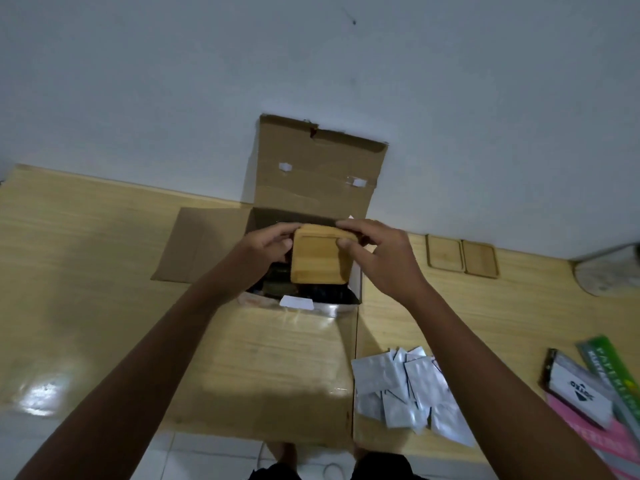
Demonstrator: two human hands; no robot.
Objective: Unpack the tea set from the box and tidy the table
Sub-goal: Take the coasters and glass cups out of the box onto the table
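"OXLO"-labelled packet (pixel 579 393) beside foil sachets (pixel 408 389)

A plain pale wall (pixel 450 98) stood at the far side, with a few small dark marks on it. A yellow wooden table (pixel 86 271) ran right up to the wall. Light shone on the table near the left. White floor tiles (pixel 207 459) showed below.

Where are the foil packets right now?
The foil packets lie in a loose pile on the table, lower right of the head view, right of the box.
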